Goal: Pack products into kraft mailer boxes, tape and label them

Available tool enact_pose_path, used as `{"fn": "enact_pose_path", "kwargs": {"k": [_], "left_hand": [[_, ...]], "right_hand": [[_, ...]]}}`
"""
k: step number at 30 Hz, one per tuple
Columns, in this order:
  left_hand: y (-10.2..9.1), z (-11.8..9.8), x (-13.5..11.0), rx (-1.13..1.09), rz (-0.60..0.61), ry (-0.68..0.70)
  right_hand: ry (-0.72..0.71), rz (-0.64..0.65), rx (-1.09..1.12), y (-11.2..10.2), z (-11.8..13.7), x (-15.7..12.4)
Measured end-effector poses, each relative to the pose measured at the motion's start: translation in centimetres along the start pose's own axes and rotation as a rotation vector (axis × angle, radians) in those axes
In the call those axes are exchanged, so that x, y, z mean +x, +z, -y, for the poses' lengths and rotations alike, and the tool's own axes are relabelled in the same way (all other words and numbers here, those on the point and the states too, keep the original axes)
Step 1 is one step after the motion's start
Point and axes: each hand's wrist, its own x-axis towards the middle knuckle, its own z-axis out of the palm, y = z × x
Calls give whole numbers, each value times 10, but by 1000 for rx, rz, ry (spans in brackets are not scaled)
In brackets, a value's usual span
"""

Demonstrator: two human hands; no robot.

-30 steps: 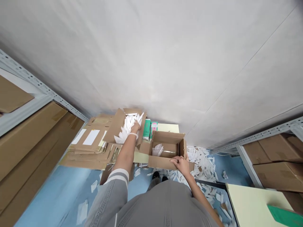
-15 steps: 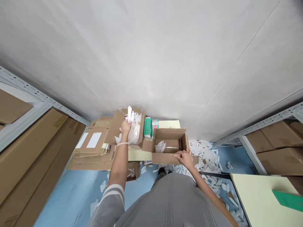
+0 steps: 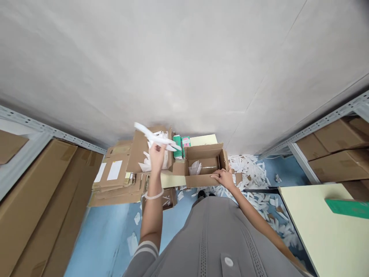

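Observation:
My left hand is closed on a long white paper strip, raised over an open cardboard box full of crumpled white paper. Part of that box is hidden behind the hand and strip. To its right stands a second open cardboard box, with a little white paper in its left end. My right hand grips this box at its front right edge, thumb on the near wall. Between the two boxes stand a green carton and a green-and-pink carton.
Flattened cardboard is stacked at the left. White paper scraps litter the blue floor. Shelves with brown cartons flank both sides. A pale tabletop at the right bears a green box. A grey wall rises ahead.
My left hand has lifted up out of the paper-filled box, bringing the white paper strip with it. The right hand stays on the edge of the other box. The view has shifted slightly.

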Motion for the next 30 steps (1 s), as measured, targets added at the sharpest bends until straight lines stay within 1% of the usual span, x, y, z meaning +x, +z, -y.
{"fn": "enact_pose_path", "kwargs": {"k": [2,4,6,8,10,11,16,18,19,21,24,27,30], "left_hand": [[37,-6,-30,79,213,6],[68,-5,-56,252,408,58],[90,0,-74,458,541,89],[101,6,-84,598,623,84],[105,11,-86,638,663,72],[105,12,-86,636,663,73],[101,10,-84,596,595,113],[101,8,-85,568,592,141],[101,8,-86,548,610,159],[100,8,-87,500,686,189],[96,7,-85,433,770,190],[89,6,-83,373,763,174],[85,2,-86,349,738,162]], "right_hand": [[17,11,21,-1,1,0],[30,26,35,-1,3,-1],[38,39,37,-2,4,-1],[48,36,30,-2,5,-2],[54,24,24,-1,5,-3],[56,19,23,-1,5,-4],[66,23,17,-4,7,-6],[70,27,18,-6,8,-6],[71,29,19,-6,8,-6],[72,32,17,-7,9,-6],[66,39,5,-8,9,-5],[60,42,9,-8,8,-5],[56,43,20,-7,7,-5]]}}
